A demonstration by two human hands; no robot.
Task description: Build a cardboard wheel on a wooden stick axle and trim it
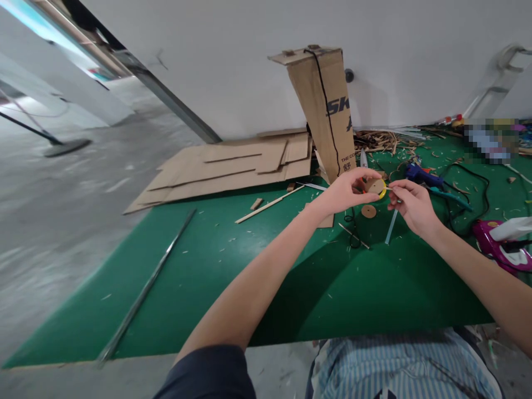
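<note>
My left hand (348, 191) grips a small round cardboard disc (376, 187) with a yellow rim between thumb and fingers. At the disc's right edge, my right hand (409, 204) pinches a thin pale stick (389, 189). A second cardboard disc (368, 211) with a centre hole is just below, on the green table (233, 266). Near it lie a thin stick (354, 236), a translucent strip (391, 227) and a cardboard piece (326, 220) partly under my left wrist.
A tall cardboard piece (326, 111) stands behind my left hand. Flat cardboard sheets (233, 166) lie to its left. On the right are a blue tool (424, 176), black cable and a magenta tool (499, 244). A dark strip (149, 282) lies at left.
</note>
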